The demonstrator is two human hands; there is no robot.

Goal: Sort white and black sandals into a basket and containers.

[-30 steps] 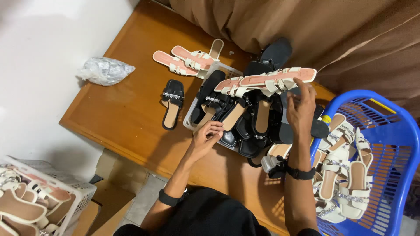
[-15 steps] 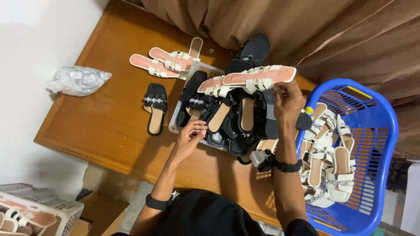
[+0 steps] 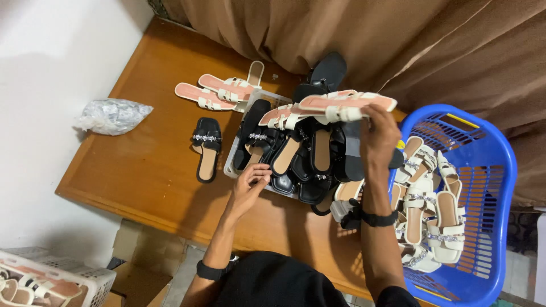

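My right hand [image 3: 378,136] is raised over the table and grips a pair of pink-soled sandals with white straps [image 3: 327,108], held flat and pointing left. My left hand [image 3: 250,185] rests with curled fingers on the near edge of a pile of black sandals [image 3: 301,156] that fills a shallow white tray [image 3: 230,165]. It holds nothing that I can see. A single black sandal with a jewelled strap [image 3: 206,149] lies on the wooden table [image 3: 148,170] left of the tray.
Several pink and white sandals [image 3: 222,91] lie at the back of the table. A crumpled plastic bag [image 3: 111,115] sits at the table's left edge. A blue basket [image 3: 483,170] of white sandals stands at the right. A white crate [image 3: 68,281] of sandals is at bottom left. Brown curtain behind.
The view has shifted left, so the basket shows more fully. My right hand still holds the pink pair up; my left hand stays at the black pile's edge.
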